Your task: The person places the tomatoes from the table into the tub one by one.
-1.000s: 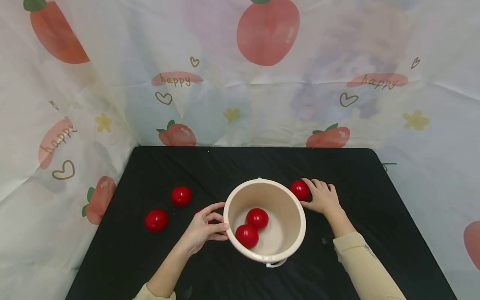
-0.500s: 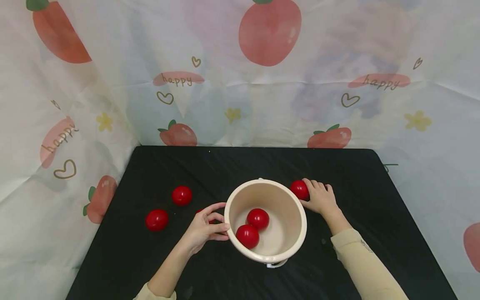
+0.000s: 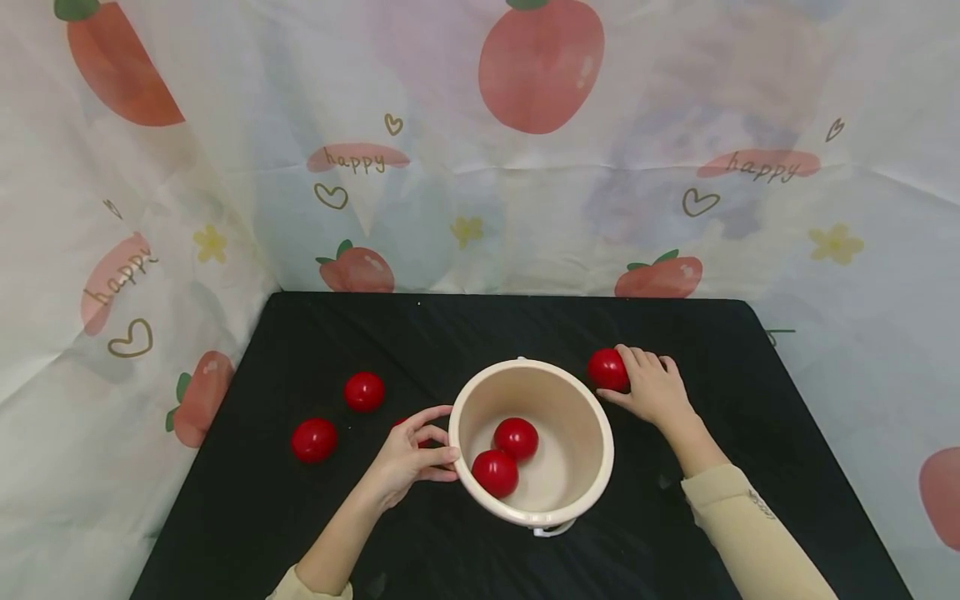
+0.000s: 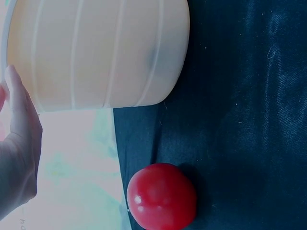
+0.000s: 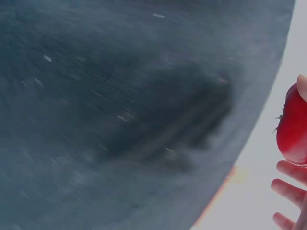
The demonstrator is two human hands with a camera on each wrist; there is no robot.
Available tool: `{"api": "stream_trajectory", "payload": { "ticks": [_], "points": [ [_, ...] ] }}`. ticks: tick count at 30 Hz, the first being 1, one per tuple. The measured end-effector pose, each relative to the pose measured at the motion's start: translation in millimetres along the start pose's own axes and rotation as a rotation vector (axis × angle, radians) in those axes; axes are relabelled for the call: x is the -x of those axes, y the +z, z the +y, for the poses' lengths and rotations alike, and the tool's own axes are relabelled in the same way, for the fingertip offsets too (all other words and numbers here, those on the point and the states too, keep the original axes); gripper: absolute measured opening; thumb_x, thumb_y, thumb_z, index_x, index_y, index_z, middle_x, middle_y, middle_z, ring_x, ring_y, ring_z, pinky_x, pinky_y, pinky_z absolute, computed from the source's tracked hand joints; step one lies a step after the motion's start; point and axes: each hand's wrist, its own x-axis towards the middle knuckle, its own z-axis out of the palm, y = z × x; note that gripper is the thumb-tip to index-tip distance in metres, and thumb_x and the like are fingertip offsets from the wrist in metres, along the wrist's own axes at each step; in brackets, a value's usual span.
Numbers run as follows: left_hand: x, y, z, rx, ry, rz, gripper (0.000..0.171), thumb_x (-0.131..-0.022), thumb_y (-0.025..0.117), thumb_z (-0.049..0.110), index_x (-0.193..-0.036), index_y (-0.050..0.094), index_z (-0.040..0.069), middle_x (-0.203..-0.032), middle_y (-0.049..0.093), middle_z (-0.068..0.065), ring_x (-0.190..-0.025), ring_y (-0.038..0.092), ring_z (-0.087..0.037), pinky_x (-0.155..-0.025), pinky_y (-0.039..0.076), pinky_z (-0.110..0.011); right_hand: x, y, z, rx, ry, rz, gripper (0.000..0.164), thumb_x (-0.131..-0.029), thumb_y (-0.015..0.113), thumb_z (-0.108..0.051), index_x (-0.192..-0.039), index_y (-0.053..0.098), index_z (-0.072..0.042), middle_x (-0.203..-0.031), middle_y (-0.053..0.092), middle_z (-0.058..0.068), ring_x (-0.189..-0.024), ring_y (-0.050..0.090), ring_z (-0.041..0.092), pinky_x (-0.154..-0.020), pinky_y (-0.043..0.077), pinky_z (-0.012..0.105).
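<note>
A cream bucket (image 3: 592, 492) stands mid-table with two red tomatoes (image 3: 516, 438) inside it. My left hand (image 3: 405, 458) holds the bucket's rim from the left, thumb on the edge and fingers along the outside. To the right of the bucket, my right hand (image 3: 651, 390) grips another tomato (image 3: 607, 369) between thumb and fingers. In the right wrist view this tomato (image 5: 293, 129) shows small dark leaf tips, and the hand's shadow lies on the black cloth below it. The left wrist view shows the bucket's ribbed side (image 4: 96, 52) and a loose tomato (image 4: 162, 196).
Two tomatoes, one farther back (image 3: 363, 392) and one nearer (image 3: 313, 440), lie left of the bucket. One more is mostly hidden behind my left hand. A black cloth (image 3: 450, 321) covers the table, and a printed curtain (image 3: 525, 208) hangs along its back and sides.
My right hand has taken the tomato beside the bucket up and slightly to the right, away from the rim. The left hand and the bucket have stayed in place.
</note>
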Motion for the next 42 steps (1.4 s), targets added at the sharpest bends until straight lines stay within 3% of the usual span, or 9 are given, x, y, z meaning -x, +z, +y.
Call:
{"api": "stream_trajectory", "payload": {
  "ticks": [15,17,20,22,28,42],
  "points": [
    [-0.3,-0.3,-0.4,0.001,0.001,0.004,0.062,-0.078,0.07,0.002,-0.133,0.04,0.004,-0.087,0.062,-0.008,-0.075,0.067,-0.025,-0.066,0.055,-0.04,11.1,-90.6,-29.6,0.06,-0.221,0.289,0.08,-0.065,0.075,-0.046,-0.126,0.043,-0.004,-0.122,0.05,0.016,-0.109,0.046,0.034,-0.094,0.032,0.053],
    [-0.4,-0.4,-0.4,0.0,0.003,0.003,0.062,-0.078,0.07,0.001,-0.133,0.041,0.004,-0.087,0.062,-0.008,-0.075,0.067,-0.025,-0.066,0.055,-0.04,13.8,-97.9,-35.3,0.057,-0.28,0.326,0.077,-0.069,0.07,-0.051,-0.125,0.044,-0.004,-0.122,0.05,0.016,-0.109,0.047,0.033,-0.094,0.032,0.053],
    [-0.4,-0.4,-0.6,0.001,0.003,0.001,0.062,-0.078,0.07,0.001,-0.133,0.041,0.004,-0.087,0.061,-0.008,-0.075,0.067,-0.025,-0.066,0.055,-0.04,18.2,-105.3,-44.7,0.063,-0.38,0.375,0.074,-0.079,0.052,-0.062,-0.125,0.045,-0.004,-0.121,0.051,0.015,-0.109,0.046,0.032,-0.094,0.033,0.053],
    [-0.3,-0.4,-0.7,0.002,0.003,0.001,0.062,-0.078,0.07,0.001,-0.133,0.041,0.003,-0.087,0.061,-0.008,-0.075,0.067,-0.025,-0.067,0.055,-0.04,21.3,-108.5,-51.9,0.074,-0.442,0.391,0.071,-0.08,0.052,-0.059,-0.125,0.046,-0.004,-0.121,0.05,0.016,-0.109,0.046,0.032,-0.094,0.034,0.053],
    [0.0,-0.5,-0.9,0.006,0.001,0.002,0.062,-0.078,0.069,0.001,-0.133,0.041,0.003,-0.087,0.061,-0.008,-0.075,0.067,-0.024,-0.067,0.055,-0.04,32.1,-106.4,-76.7,0.104,-0.566,0.352,0.082,-0.059,0.078,-0.044,-0.125,0.048,-0.006,-0.122,0.051,0.014,-0.11,0.046,0.031,-0.094,0.035,0.052],
    [-0.1,-0.6,-1.4,0.0,0.003,0.0,0.062,-0.078,0.069,0.001,-0.133,0.041,0.004,-0.087,0.062,-0.008,-0.076,0.067,-0.024,-0.067,0.055,-0.04,43.3,-66.2,-118.1,0.169,-0.76,0.147,0.082,-0.056,0.078,-0.05,-0.124,0.049,-0.013,-0.12,0.052,0.007,-0.112,0.046,0.025,-0.096,0.037,0.046]
  ]
}}
